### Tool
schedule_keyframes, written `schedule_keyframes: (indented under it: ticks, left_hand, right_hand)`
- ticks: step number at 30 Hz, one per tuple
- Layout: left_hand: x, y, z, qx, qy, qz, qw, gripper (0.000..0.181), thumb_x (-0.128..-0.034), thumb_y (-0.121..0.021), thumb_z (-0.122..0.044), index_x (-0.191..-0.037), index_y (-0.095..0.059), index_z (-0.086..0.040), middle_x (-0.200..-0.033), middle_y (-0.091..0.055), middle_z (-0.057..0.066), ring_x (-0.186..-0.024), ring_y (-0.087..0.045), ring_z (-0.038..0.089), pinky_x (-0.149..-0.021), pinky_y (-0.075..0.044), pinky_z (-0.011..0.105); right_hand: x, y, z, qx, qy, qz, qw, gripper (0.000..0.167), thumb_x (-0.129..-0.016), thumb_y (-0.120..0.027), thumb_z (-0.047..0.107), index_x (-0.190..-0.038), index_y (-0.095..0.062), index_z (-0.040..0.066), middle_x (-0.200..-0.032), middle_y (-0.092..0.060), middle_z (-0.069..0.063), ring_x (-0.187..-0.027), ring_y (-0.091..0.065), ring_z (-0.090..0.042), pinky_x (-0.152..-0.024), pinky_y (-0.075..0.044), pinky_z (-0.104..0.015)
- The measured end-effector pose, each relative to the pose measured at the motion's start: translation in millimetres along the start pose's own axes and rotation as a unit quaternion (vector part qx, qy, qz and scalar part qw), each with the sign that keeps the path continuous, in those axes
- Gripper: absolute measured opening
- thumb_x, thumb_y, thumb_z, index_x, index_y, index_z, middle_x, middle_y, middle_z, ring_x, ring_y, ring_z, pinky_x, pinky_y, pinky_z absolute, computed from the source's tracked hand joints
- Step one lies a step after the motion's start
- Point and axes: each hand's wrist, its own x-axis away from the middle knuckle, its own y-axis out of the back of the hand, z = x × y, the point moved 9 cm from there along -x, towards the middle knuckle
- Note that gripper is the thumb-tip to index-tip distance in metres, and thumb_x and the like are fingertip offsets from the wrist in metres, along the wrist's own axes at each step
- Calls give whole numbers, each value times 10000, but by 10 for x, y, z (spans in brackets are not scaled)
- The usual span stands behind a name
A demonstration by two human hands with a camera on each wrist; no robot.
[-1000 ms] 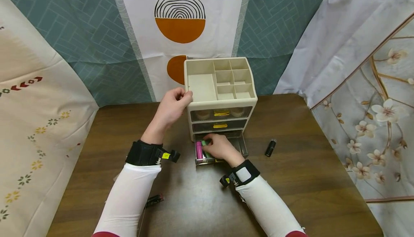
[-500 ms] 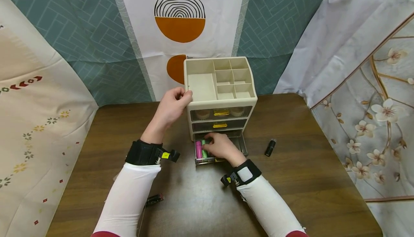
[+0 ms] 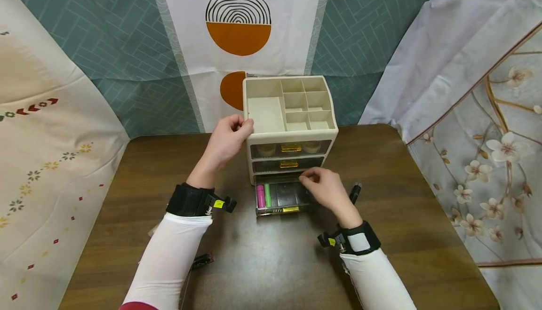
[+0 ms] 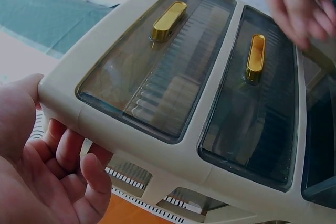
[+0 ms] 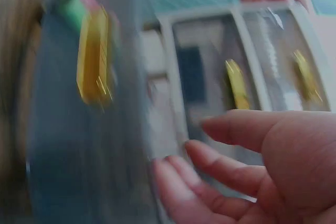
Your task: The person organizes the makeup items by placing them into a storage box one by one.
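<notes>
A cream organizer (image 3: 292, 137) stands at the table's back, its bottom drawer (image 3: 290, 210) pulled out. Inside that drawer, at its left end, a pink tube (image 3: 260, 196) and a green tube (image 3: 267, 195) lie side by side. The left hand (image 3: 224, 140) grips the organizer's upper left front corner; in the left wrist view the thumb and fingers of this hand (image 4: 47, 156) are around the edge. Above the drawer's right end is the right hand (image 3: 328, 190). The right wrist view shows that hand (image 5: 252, 166) with bent, parted fingers and nothing between them.
A black tube (image 3: 355, 192) lies on the table (image 3: 402, 216) right of the organizer, partly behind the right hand. Another dark tube (image 3: 203, 260) lies beside the left forearm. Patterned cloths (image 3: 237, 9) hang behind and at both sides.
The right hand has let go of the green tube and moved right, from the drawer's left part to its right end. The left hand has stayed at the corner.
</notes>
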Motion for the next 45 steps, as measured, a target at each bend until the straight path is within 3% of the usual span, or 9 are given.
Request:
schedule_keyframes:
  ticks: [4, 7, 11, 17, 21, 30, 35, 45]
  left_hand:
    - [7, -5, 12, 11, 42, -16, 10000, 342, -1052, -624, -327, -854, -520, -69, -754, -414, 37, -652, -421, 200, -593, -341, 304]
    - [10, 2, 16, -18, 60, -28, 10000, 338, -1049, -623, -326, -855, -520, -69, -754, -413, 37, -654, -421, 201, -595, -338, 304]
    - [13, 10, 19, -57, 70, -20, 10000, 340, -1049, -622, -330, -856, -518, -70, -754, -413, 37, -656, -421, 204, -600, -339, 307]
    - [16, 23, 27, -85, 97, -38, 9999, 341, -1051, -627, -333, -863, -523, -70, -770, -421, 50, -675, -433, 215, -606, -343, 308]
    - [13, 24, 15, -112, 87, -38, 9999, 341, -1051, -633, -341, -868, -527, -73, -781, -427, 56, -691, -444, 221, -612, -350, 310]
    - [-24, 4, 6, -107, 103, 120, 9998, 343, -1042, -634, -343, -862, -525, -72, -774, -426, 40, -681, -440, 211, -607, -358, 312]
    - [-17, 2, 15, -189, 169, 180, 9995, 341, -1038, -629, -335, -854, -518, -70, -763, -417, 42, -666, -430, 216, -601, -343, 317]
    - [-37, 6, -7, -209, 146, 180, 9995, 335, -1036, -633, -336, -852, -518, -81, -758, -414, 30, -657, -425, 206, -594, -340, 313]
  right_hand:
    - [119, 473, -328, -186, -251, -719, 9969, 312, -1067, -667, 349, -1142, -770, 64, -849, -747, -49, -735, -728, -187, -663, -548, -362]
    - [196, 782, -629, -14, -579, -1097, 9923, 394, -1080, -630, 401, -1183, -746, 39, -943, -761, -120, -815, -747, -259, -699, -558, -396]
    - [278, 964, -1036, 479, -1151, -866, 9884, 529, -1087, -580, 447, -1309, -657, -27, -1193, -726, -265, -1040, -708, -428, -810, -560, -536]
    - [338, 717, -1474, 824, -1705, 140, 9818, 769, -1069, -580, 497, -1523, -411, -100, -1398, -559, -406, -1193, -610, -564, -918, -519, -656]
    - [343, 570, -1534, 770, -1740, 368, 9810, 835, -1063, -579, 519, -1559, -343, -109, -1428, -518, -433, -1242, -567, -595, -968, -491, -687]
    - [284, 528, -1563, 839, -1725, -86, 9814, 636, -1039, -652, 339, -1469, -461, -88, -1162, -682, -325, -1023, -667, -490, -868, -524, -626]
    - [299, 515, -1631, 823, -1775, -256, 9803, 602, -1015, -670, 326, -1436, -507, -72, -1041, -706, -236, -905, -678, -396, -811, -529, -567]
    - [284, 561, -1683, 779, -1843, -285, 9794, 605, -1019, -665, 361, -1438, -521, -51, -1037, -704, -217, -833, -661, -331, -712, -510, -477]
